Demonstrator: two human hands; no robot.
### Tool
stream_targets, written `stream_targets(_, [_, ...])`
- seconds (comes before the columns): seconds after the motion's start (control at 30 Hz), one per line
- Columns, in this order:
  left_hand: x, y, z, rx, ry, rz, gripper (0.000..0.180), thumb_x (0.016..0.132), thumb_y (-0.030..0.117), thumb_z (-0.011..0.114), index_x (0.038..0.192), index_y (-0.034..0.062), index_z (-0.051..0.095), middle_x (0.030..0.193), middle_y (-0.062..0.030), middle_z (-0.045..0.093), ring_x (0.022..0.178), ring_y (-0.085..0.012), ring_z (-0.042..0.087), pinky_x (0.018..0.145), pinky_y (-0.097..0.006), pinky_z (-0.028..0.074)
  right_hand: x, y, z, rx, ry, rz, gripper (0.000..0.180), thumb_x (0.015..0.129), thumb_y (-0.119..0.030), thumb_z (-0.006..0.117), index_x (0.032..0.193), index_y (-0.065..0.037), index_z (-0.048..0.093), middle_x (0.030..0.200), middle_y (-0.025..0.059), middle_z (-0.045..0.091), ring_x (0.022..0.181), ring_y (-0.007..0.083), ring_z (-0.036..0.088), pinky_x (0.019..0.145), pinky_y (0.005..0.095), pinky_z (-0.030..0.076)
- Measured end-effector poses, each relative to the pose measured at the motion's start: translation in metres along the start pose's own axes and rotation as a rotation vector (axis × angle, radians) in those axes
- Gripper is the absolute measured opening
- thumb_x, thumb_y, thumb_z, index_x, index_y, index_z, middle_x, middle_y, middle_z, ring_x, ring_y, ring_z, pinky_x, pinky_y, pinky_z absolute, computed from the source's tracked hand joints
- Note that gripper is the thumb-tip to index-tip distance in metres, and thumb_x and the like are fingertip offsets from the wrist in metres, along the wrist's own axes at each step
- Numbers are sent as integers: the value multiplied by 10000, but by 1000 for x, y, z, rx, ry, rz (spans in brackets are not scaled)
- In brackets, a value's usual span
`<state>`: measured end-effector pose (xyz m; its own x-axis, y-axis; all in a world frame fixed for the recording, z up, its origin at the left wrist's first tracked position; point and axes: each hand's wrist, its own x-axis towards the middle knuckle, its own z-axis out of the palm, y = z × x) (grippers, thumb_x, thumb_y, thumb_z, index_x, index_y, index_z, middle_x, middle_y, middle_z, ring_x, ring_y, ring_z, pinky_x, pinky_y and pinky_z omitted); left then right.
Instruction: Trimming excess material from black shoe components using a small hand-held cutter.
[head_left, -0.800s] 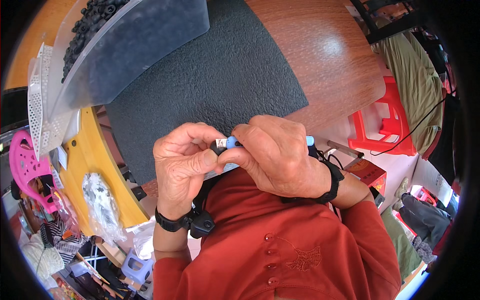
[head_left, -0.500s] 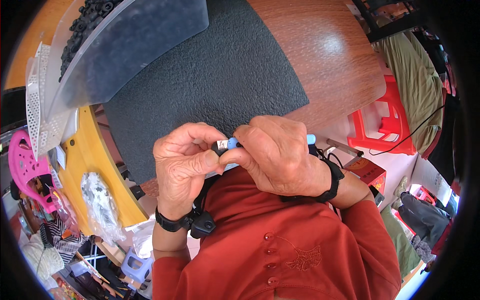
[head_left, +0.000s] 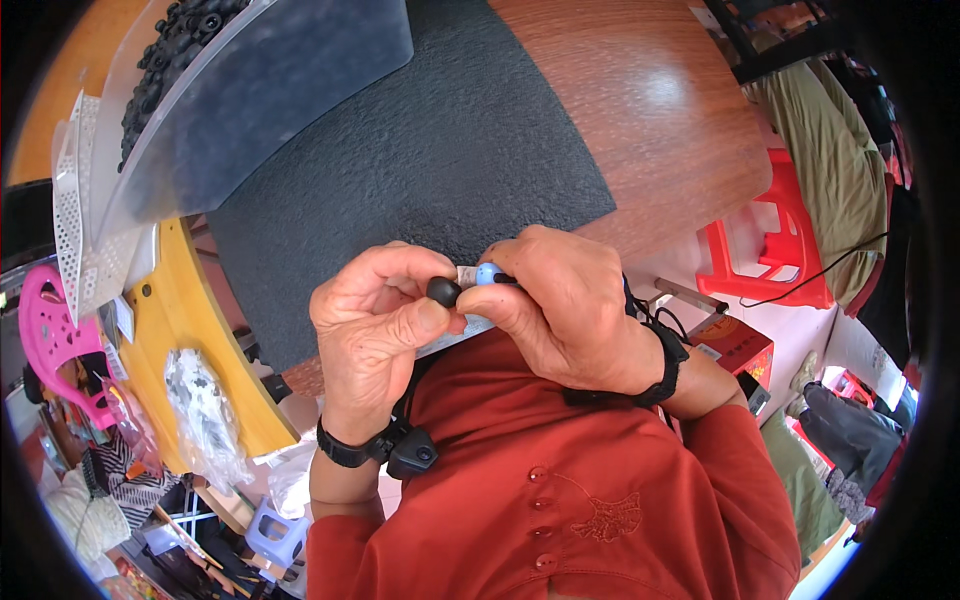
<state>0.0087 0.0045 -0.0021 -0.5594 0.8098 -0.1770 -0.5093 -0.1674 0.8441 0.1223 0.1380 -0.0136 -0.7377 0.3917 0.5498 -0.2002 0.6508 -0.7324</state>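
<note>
Between the thumb and fingers of my left hand (head_left: pixel 370 320) is a small black rounded part (head_left: pixel 443 291), smooth and dome-shaped toward me. My right hand (head_left: pixel 570 310) is curled round a slim blue tool (head_left: pixel 487 273), whose rounded blue end shows beside the thumb and forefinger. The rest of the tool is hidden in the fist, so its kind is unclear. A small pale patch lies between the black part and the blue end. Both hands are close together over the near edge of a black textured mat (head_left: pixel 420 150).
A translucent bin (head_left: pixel 270 110) with many small black rubbery parts (head_left: pixel 190 50) stands on the far left. The brown wooden table (head_left: pixel 650 120) extends right of the mat. A red plastic stool (head_left: pixel 775 240) stands at the right, a plastic bag (head_left: pixel 205 410) at the left.
The black part has turned in my left fingers, its rounded side now showing. The tool's blue end has shifted slightly right, away from the part, and its other end no longer shows.
</note>
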Motion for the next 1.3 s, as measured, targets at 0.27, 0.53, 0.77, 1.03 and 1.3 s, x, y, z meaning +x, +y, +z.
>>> stream_targets(0.27, [4, -5, 3, 214, -30, 197, 285, 732, 12, 755, 981, -56, 634, 928, -110, 615, 818, -150, 611, 707, -261, 561, 1, -1, -5, 92, -20, 130, 217, 805, -173, 711, 824, -14, 565, 647, 128, 566, 548, 286, 586, 468, 359, 438])
stream_targets(0.53, [4, -4, 10, 121, -34, 111, 263, 744, 4, 743, 978, -55, 637, 916, -113, 612, 800, -148, 611, 679, -255, 563, -2, -2, -14, 127, 7, 159, 210, 803, -174, 709, 835, -12, 579, 665, 125, 572, 562, 288, 583, 485, 360, 443])
stream_targets(0.77, [4, -5, 13, 119, -6, 65, 257, 767, 24, 732, 985, -67, 632, 879, -104, 618, 773, -151, 619, 639, -256, 565, -6, 2, -11, -2, -25, 34, 249, 795, -181, 704, 883, 4, 563, 658, 114, 531, 552, 279, 552, 477, 371, 429])
stream_targets(1.03, [4, -3, 11, 62, -10, -20, 247, 787, 27, 713, 990, -81, 626, 891, -127, 638, 745, -169, 628, 622, -269, 559, -1, 2, -11, -95, -3, -47, 213, 761, -153, 700, 813, -1, 561, 640, 98, 486, 534, 260, 517, 472, 360, 417])
stream_targets(1.3, [16, 22, 30, 165, 21, 6, 184, 800, -34, 667, 969, -90, 620, 817, -127, 645, 637, -153, 623, 596, -248, 524, -5, -2, -20, -4, 6, -7, 211, 787, -145, 707, 837, 10, 573, 639, 108, 500, 538, 273, 534, 479, 365, 422])
